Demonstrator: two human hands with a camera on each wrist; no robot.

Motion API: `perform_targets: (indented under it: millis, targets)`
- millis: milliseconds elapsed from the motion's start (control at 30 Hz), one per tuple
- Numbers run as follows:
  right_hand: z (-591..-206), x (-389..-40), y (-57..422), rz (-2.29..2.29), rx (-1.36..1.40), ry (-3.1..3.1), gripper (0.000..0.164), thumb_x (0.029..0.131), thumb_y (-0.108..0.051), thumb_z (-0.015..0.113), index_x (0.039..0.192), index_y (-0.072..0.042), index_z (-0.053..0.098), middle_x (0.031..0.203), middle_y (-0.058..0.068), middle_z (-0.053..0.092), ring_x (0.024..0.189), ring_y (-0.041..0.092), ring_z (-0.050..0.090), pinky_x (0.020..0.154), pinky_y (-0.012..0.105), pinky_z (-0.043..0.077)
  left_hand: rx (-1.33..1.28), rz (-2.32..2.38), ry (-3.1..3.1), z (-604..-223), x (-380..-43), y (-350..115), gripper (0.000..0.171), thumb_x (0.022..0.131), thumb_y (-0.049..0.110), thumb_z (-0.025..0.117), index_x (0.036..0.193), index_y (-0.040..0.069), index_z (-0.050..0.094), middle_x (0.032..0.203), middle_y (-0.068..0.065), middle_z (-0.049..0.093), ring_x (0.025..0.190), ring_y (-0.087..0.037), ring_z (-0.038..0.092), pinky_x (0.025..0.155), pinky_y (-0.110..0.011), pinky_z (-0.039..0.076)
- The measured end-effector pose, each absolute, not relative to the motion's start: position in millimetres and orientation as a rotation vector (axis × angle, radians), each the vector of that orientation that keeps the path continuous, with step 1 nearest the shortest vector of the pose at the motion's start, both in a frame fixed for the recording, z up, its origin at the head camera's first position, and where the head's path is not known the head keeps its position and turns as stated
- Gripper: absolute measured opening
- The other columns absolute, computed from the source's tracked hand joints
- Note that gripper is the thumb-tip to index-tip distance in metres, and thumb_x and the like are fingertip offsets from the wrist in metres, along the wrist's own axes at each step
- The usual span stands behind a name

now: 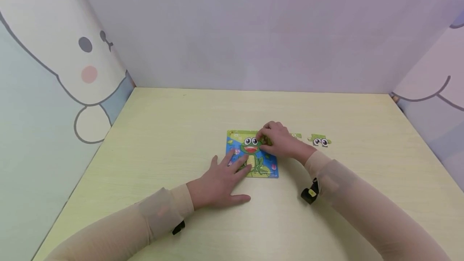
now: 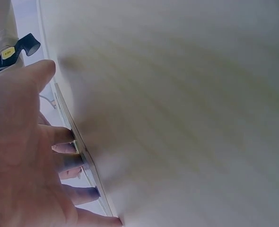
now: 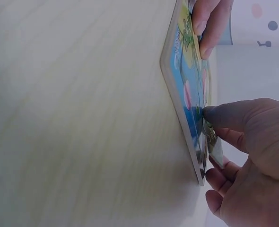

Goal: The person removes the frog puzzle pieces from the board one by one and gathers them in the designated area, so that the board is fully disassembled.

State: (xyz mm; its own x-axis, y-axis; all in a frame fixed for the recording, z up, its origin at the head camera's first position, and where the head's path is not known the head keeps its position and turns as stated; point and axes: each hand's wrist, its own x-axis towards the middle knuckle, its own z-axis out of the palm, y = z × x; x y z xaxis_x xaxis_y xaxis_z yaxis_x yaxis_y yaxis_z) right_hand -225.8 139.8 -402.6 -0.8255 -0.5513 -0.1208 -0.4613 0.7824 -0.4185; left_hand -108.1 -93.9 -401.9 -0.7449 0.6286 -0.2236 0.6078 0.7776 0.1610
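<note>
The left hand (image 1: 222, 181) lies with fingers spread, touching the frog puzzle (image 1: 259, 159), which rests flat on the counter (image 1: 163, 132). Beyond, the right hand (image 1: 280, 140) pinches a tilted piece (image 3: 215, 144) at the frog puzzle's right side, near a loose eyed piece (image 1: 320, 140).

Left sleeve (image 1: 116, 228), right sleeve (image 1: 373, 210) — long, beige, a greyer patch behind each cuff (image 1: 183, 199). Left wrist camera (image 1: 178, 227): small, black. Right wrist camera (image 1: 308, 196): black — yellow label (image 2: 8, 52), tiny dark print.
</note>
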Motion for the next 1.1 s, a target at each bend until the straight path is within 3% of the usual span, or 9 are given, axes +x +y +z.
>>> perform_targets:
  millis: [200,367,500,733,967,1100]
  targets:
    - [-404.5,-224.8,142.5,-0.59,-0.831,2.746,0.018,0.098,-0.017,0.074,0.116,-0.015,0.073,0.126,0.013,0.062,0.115,0.033,0.052,0.105,0.057,0.041,0.967,0.103,2.712,-401.4,-107.5,-93.3,0.083,0.099,0.071,0.051,0.164,0.021,0.037,0.175,-0.005,0.025,0.16,-0.048,0.018,0.109,-0.079,0.036]
    - [-407.3,-224.4,147.6,-0.665,-0.837,2.745,0.02,0.101,-0.009,0.066,0.118,-0.016,0.073,0.124,0.009,0.065,0.106,0.028,0.058,0.103,0.056,0.041,0.97,0.107,2.717,-401.4,-108.2,-93.5,0.082,0.099,0.07,0.052,0.164,0.021,0.038,0.175,-0.006,0.025,0.16,-0.048,0.018,0.108,-0.079,0.036]
    - [-408.2,-224.3,151.2,-0.789,-0.828,2.716,0.023,0.105,-0.004,0.058,0.118,-0.014,0.073,0.124,0.008,0.066,0.109,0.027,0.061,0.106,0.057,0.041,0.968,0.113,2.717,-401.4,-108.8,-94.0,0.081,0.099,0.069,0.053,0.163,0.02,0.039,0.175,-0.006,0.026,0.159,-0.048,0.019,0.109,-0.078,0.037]
    - [-405.1,-225.5,162.3,-0.937,-0.812,2.696,0.026,0.108,-0.002,0.051,0.118,-0.01,0.074,0.124,0.008,0.069,0.117,0.027,0.064,0.103,0.05,0.053,0.959,0.135,2.711,-401.2,-108.4,-94.2,0.081,0.099,0.067,0.054,0.163,0.021,0.039,0.175,-0.006,0.025,0.16,-0.048,0.019,0.109,-0.077,0.036]
    - [-394.3,-221.8,201.2,-0.952,-0.835,2.734,0.026,0.106,0.003,0.051,0.118,-0.005,0.072,0.124,0.013,0.071,0.114,0.031,0.067,0.097,0.051,0.054,0.959,0.136,2.715,-401.6,-107.6,-94.7,0.081,0.099,0.067,0.056,0.163,0.021,0.038,0.174,-0.006,0.026,0.16,-0.047,0.019,0.11,-0.077,0.036]
    - [-390.5,-220.1,236.1,-0.917,-0.819,2.78,0.025,0.105,0.005,0.052,0.118,-0.003,0.071,0.125,0.017,0.072,0.109,0.029,0.066,0.091,0.04,0.055,0.958,0.138,2.717,-401.7,-107.4,-94.7,0.081,0.099,0.066,0.056,0.163,0.021,0.038,0.174,-0.005,0.026,0.16,-0.047,0.019,0.11,-0.077,0.035]
